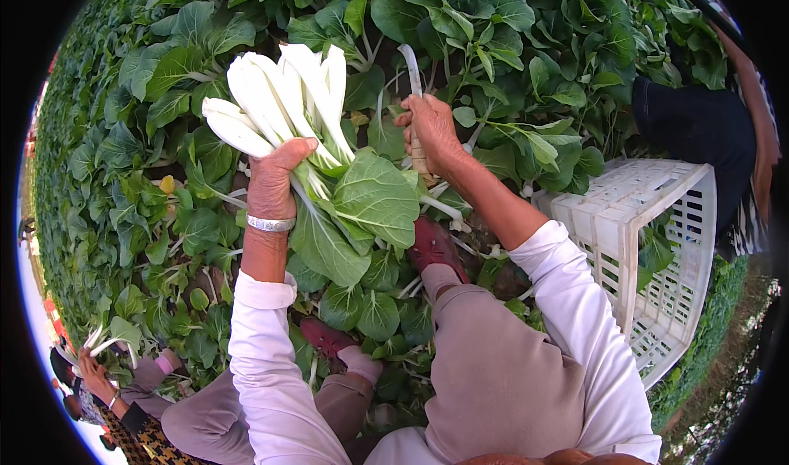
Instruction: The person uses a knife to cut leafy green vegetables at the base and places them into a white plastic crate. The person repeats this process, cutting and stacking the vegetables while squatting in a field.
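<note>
My left hand (275,178) grips a bunch of several bok choy heads (290,98) by their stems. Their white, cut bases point up and away from me, and the broad green leaves hang below the fist. To the right, my right hand (433,133) is wrapped around the wooden handle of a curved harvesting knife (411,67). The blade rises from the top of the fist towards the growing leafy greens (450,18), apart from the bunch. The lower end of the handle (420,160) shows beneath my fingers.
A white plastic crate (629,218) lies tipped on my right, some leaves visible through it. A person in dark clothing (693,120) is beyond it. At lower left another person's hand (94,375) holds cut greens. Cut stalks (444,206) lie near my red shoes (434,246).
</note>
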Tool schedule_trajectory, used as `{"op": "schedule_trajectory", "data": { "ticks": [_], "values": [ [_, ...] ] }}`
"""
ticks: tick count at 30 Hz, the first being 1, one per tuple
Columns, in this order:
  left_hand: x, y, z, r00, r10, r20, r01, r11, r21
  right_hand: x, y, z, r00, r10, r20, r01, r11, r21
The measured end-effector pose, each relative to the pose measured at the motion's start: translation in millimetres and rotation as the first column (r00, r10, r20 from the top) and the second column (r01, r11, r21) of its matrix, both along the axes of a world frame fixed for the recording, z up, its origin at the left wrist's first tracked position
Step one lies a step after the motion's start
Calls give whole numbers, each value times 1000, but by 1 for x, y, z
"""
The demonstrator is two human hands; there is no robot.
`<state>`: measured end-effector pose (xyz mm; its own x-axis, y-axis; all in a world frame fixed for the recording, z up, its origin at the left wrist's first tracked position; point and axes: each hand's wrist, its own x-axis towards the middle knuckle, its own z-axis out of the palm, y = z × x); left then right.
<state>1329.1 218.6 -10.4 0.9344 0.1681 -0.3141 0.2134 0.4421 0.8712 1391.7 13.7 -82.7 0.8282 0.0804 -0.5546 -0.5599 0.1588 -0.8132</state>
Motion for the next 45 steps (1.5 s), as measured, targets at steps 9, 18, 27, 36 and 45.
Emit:
{"op": "schedule_trajectory", "data": {
  "ticks": [9,18,27,36,45],
  "values": [
    [40,-15,18,996,-87,-18,88,994,72,46,-42,-51,847,-526,-77,530,846,60],
    [59,-34,26,974,-225,-16,225,974,1,77,-56,-64,929,-362,-73,362,932,-4],
    [113,-60,8,924,-346,162,294,915,277,80,-21,-75,873,391,292,8,588,-809],
    [152,-32,-77,969,-235,-71,239,841,486,79,-60,-106,794,366,485,229,559,-797],
    [141,-20,-86,969,-228,-93,237,764,600,99,-78,-137,954,232,189,-105,851,-514]
  ]
}}
